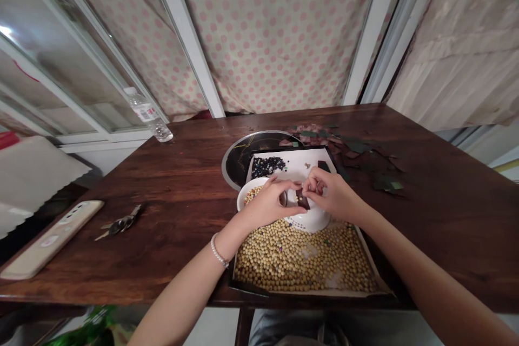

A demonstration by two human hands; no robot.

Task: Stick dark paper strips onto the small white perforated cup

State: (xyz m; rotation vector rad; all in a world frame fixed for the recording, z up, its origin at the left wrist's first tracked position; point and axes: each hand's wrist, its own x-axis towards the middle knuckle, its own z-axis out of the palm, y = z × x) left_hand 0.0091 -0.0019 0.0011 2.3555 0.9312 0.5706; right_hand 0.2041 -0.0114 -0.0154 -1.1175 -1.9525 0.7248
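Note:
My left hand (270, 203) holds a small dark brown piece (302, 204), flat like card, between thumb and fingers. A few pale beads show on that piece. My right hand (330, 192) is closed in a pinch just above its right side; what the fingertips hold is too small to make out. Beneath both hands sits a white bowl (310, 223) with a pierced rim. A second white bowl (242, 197), partly hidden by my left hand, contains tan and reddish beads (252, 194). In front, many golden beads (300, 259) fill the near part of a black-edged tray (259, 293).
Black beads (267, 165) lie in the tray's far left corner. Behind it is a round dark tray (233, 159). Green and brown scraps (357, 146) spread at the back right. A water bottle (150, 116), keys (124, 221) and a phone (52, 238) are on the left.

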